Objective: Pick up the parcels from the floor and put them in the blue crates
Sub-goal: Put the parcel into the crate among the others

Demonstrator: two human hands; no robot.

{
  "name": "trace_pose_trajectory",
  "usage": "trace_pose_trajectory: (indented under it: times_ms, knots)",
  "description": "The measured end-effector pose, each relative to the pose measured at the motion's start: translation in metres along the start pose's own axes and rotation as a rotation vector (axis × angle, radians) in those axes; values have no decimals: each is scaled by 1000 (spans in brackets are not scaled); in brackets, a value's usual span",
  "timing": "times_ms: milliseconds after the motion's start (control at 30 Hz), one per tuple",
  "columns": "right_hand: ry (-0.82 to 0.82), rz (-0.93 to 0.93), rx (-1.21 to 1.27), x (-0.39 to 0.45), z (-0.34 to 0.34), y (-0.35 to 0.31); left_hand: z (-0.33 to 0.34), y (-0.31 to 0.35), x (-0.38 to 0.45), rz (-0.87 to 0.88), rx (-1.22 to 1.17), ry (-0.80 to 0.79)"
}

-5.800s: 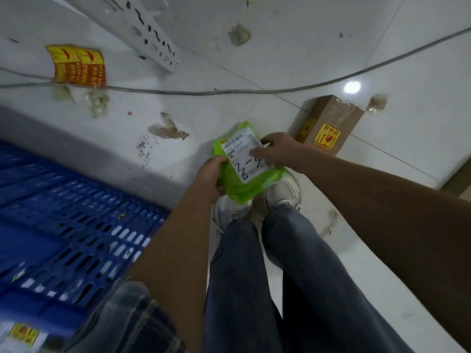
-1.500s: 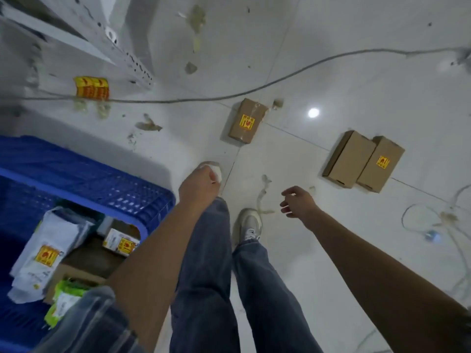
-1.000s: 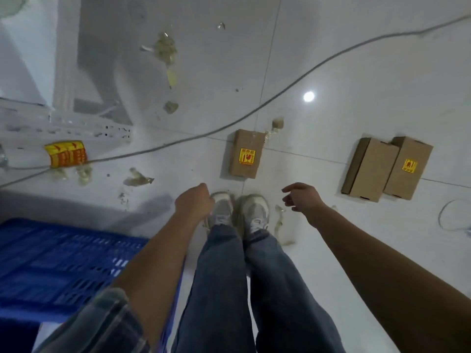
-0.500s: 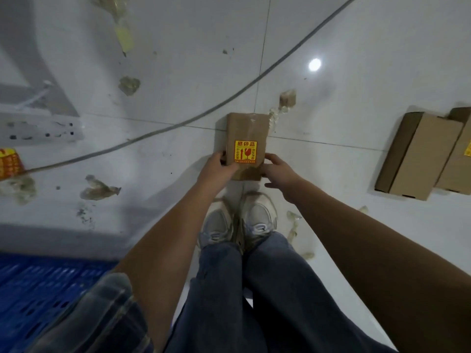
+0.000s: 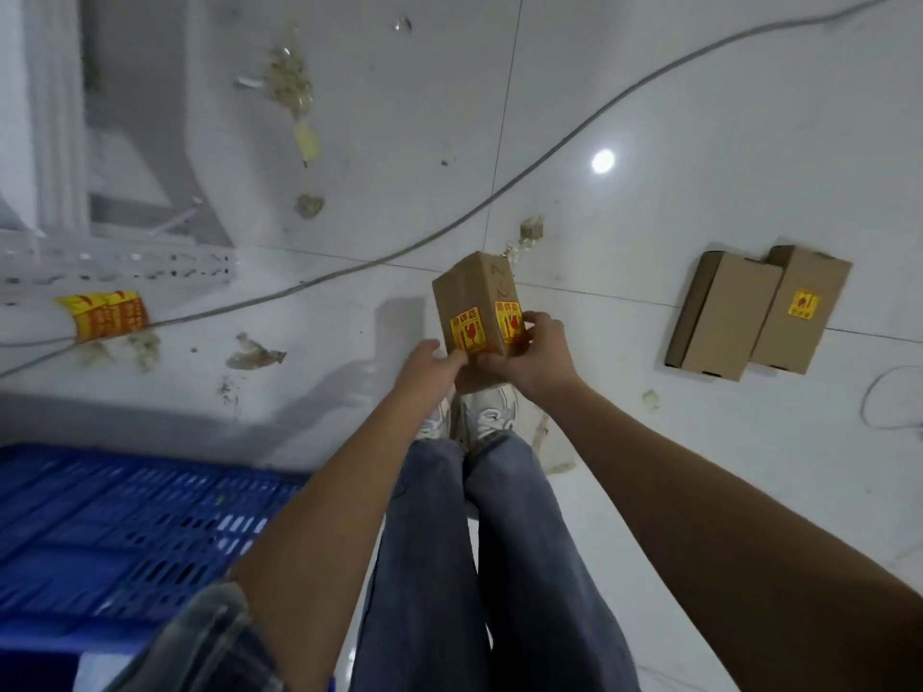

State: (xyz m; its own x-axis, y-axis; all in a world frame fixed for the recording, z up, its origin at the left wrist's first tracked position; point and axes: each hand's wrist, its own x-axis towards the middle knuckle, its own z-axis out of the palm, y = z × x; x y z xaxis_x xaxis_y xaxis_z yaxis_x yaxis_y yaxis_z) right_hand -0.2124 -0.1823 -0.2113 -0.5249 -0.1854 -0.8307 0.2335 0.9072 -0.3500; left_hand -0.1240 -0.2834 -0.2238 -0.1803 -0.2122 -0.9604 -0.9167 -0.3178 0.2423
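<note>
Above the shoes, cardboard parcel (image 5: 473,304) upright, both hands' grip clasping its lower end.

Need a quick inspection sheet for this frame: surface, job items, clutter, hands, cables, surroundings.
Surface: white tiled floor, glossy, stained.
Job's things: held box, fragile stickers, off the floor; two boxes side by side on the floor; blue crate at lower left.
Clutter: tape scraps; yellow label roll.
Hands: left hand and right hand grip the held box at its near end.
Cables: grey cable crossing the floor; thin white wire at right.
Surroundings: white perforated rack.
</note>
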Motion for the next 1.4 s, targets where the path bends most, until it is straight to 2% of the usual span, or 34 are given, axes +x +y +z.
trace_pose_trajectory:
  times_ms: [100, 233, 300, 367, 433, 500, 567, 600, 667, 733, 900, 1067, 1200, 1400]
  knots:
    - [127, -149, -294, -56, -13, -13, -7, 24, -51, -20, -279, -16]
    - [283, -472, -591, -129, -31, -33, -11, 46, -108, -72, -549, -108]
    - [349, -599, -631, -156, -37, -38, -11, 48, -133, -89, -693, -43]
    - [323, -708, -589, -178, -42, -40, -13, 46, -153, -58, -777, -15]
    - [318, -625, -371, -192, -46, -38, -17, 39, -165, 11, -791, -59]
    - [316, -330, 50, -200, -51, -38, -22, 29, -173, 45, -806, -101]
    - [143, -14, 478, -200, -55, -36, -26, 17, -176, 45, -869, -145]
    - [6, 74, 593, -198, -57, -30, -27, 9, -177, 56, -899, -167]
    - [-212, 133, 668, -198, -58, -16, -31, -8, -179, 95, -915, -188]
    - [-298, 126, 680, -201, -54, -4, -33, -27, -182, 113, -910, -195]
    - [-334, 75, 632, -215, -51, 13, -30, -73, -204, 123, -988, -99]
    - [-361, 43, 581, -234, -39, 22, -18, -109, -233, 139, -871, -43]
    - [-453, 16, 385, -248, -19, 36, -14, -152, -247, 127, -1061, 67]
    - [-543, -78, 6, -261, 29, 57, -2, -236, -261, 94, -1228, 123]
